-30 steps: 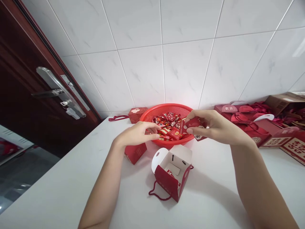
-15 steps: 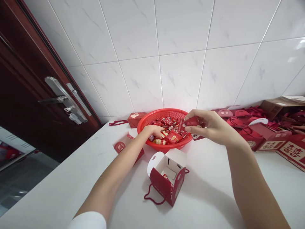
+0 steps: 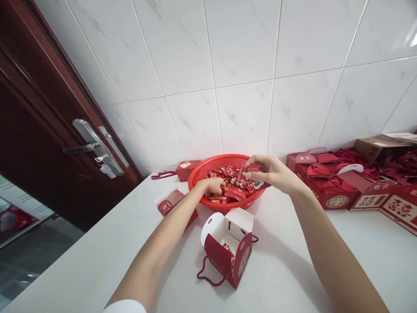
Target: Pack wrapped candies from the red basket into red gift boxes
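Note:
A red plastic basket (image 3: 208,164) holds a heap of wrapped candies (image 3: 235,191). My left hand (image 3: 213,186) reaches into the basket with curled fingers down among the wrappers; what they hold, if anything, is hidden. Over the basket's right rim, my right hand (image 3: 271,173) pinches several red candy packets (image 3: 257,182) between thumb and fingers. In front of the basket stands an open red gift box (image 3: 224,256), white inside, its flaps up and a cord handle hanging out. Some red-and-white patterned pieces lie at its bottom.
Left of the basket, partly behind my left forearm, is another red box (image 3: 166,206). A small closed red box (image 3: 187,170) with a ribbon sits against the tiled wall. Several red gift boxes (image 3: 335,193) and a cardboard carton (image 3: 374,150) line the right side. A dark door (image 3: 48,130) stands at left.
My left hand has pushed a little farther right among the candies, its fingers more curled. My right hand has moved slightly left over the basket, still with the packets. The view has shifted slightly.

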A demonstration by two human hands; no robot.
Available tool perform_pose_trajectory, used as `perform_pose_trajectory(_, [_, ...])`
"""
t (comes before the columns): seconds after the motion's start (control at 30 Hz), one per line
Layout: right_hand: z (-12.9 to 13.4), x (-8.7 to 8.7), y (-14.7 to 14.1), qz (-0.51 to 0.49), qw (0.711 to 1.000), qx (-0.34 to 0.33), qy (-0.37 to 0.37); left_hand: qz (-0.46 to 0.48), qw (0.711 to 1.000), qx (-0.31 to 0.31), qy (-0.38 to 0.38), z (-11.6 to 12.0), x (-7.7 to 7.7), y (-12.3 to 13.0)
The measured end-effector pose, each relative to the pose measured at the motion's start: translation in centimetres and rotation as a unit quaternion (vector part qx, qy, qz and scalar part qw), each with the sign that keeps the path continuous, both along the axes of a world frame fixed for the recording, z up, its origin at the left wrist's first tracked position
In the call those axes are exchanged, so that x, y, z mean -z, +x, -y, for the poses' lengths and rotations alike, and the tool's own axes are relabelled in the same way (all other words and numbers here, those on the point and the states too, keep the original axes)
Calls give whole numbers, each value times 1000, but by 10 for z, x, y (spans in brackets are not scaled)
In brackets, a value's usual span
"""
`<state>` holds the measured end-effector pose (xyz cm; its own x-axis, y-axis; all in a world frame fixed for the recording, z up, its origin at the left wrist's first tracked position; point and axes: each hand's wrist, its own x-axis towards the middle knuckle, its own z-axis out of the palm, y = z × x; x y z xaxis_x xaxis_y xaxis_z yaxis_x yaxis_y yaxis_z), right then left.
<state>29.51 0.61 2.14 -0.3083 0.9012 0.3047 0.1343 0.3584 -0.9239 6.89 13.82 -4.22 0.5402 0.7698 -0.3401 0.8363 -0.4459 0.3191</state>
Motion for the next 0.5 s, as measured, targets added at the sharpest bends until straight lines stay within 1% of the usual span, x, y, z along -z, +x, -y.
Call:
perform_pose_trajectory(0.1, [-3, 1, 1, -6, 1000, 28, -11, 76, 996, -21, 27, -2, -1, -3])
perform_pose_trajectory(0.17, [-4, 0, 2, -14, 999, 42, -21, 138, 988, -44, 55, -3, -2, -5])
perform_pose_trajectory(0.33, [-6, 1, 2, -39, 997, 53, -48, 258, 957, -90, 96, -4, -2, -7])
perform_pose_trajectory(0.5, [-10, 7, 1, -47, 996, 54, -47, 335, 923, -129, 136, -3, -3, -10])
